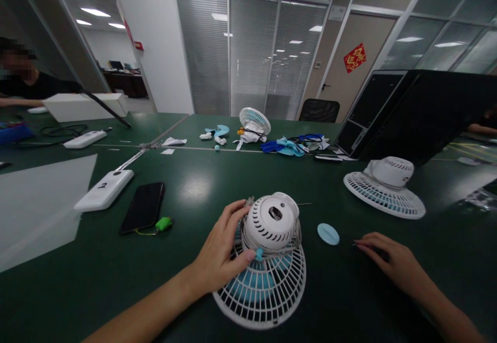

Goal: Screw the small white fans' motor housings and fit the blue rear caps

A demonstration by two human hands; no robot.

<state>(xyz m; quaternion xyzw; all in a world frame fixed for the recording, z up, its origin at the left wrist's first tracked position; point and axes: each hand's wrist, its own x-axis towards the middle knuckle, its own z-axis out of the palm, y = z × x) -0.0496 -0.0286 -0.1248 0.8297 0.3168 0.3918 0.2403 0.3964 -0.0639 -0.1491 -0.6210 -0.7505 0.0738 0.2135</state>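
A white fan (274,221) with light blue blades lies grille down on the green table, its grey cord wound round the motor housing. My left hand (223,250) is wrapped round the left side of that housing, thumb by a small blue knob. To the right, my right hand (384,255) pinches a small thin item at its fingertips, too small to name. Between the fan and my right hand lies a light blue round disc (328,234). A thin metal rod (305,204) shows just behind the fan.
A second fan (388,188) lies back right, beside a big black box (423,110). A third fan (254,124) and blue gloves stand far back. Left are a black phone (143,206), white power bank (104,190) and translucent sheet (42,208). A person sits far left.
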